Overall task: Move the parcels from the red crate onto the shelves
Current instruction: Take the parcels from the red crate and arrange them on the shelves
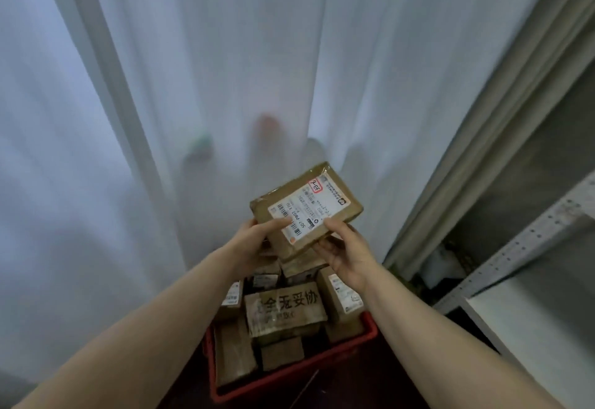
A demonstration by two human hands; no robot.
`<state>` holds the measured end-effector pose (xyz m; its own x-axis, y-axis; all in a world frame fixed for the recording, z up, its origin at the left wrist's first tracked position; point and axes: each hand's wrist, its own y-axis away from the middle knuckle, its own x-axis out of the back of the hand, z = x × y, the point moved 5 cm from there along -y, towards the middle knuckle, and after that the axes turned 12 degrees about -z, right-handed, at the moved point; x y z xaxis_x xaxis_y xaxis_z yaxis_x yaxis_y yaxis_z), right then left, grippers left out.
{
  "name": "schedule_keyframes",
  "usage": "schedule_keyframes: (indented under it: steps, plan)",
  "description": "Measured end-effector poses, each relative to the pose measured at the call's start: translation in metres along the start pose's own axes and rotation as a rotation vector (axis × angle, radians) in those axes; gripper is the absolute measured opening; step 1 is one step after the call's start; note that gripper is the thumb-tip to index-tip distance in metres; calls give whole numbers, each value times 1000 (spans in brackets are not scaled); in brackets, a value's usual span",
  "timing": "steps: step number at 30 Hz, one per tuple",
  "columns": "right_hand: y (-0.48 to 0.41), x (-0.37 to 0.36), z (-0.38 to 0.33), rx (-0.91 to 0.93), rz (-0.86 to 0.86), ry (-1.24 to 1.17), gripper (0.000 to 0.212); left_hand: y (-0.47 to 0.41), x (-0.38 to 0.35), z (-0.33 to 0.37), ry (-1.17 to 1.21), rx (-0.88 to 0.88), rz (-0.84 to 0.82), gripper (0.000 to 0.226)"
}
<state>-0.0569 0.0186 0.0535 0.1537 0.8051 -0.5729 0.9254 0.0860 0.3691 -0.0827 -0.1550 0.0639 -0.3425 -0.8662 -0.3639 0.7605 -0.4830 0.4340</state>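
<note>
The white metal shelf point(528, 247) stood right of the red plastic crate point(289, 373). Above the crate's far edge hung the flat brown cardboard parcel point(306, 209), long axis slanting shelfward, its near edge pinched by the left grip point(254, 244) and the right grip point(347, 254), the latter nearer the shelf.

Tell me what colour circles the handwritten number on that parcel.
Red, at the far corner of the parcel; head view.
</note>
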Motion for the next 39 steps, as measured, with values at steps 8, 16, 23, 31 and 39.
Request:
schedule_keyframes:
  steps: [8,16,23,31,39]
  plan:
    - [85,69,-27,98,207,128,67,-6,-51,18,-265,-13,-184,45]
    - [187,106,-97,100,243,846,104,17,-164,49,-782,16,-499,59]
    - [287,154,-110,326,332,469,75,28,-275,40,-723,-205,-380,96]
    - [349,182,-108,512,353,157,43,64,-361,-54,-589,76,-718,38]
    - [384,196,-110,528,291,92,44,72,-399,-67,-603,43,-759,24]
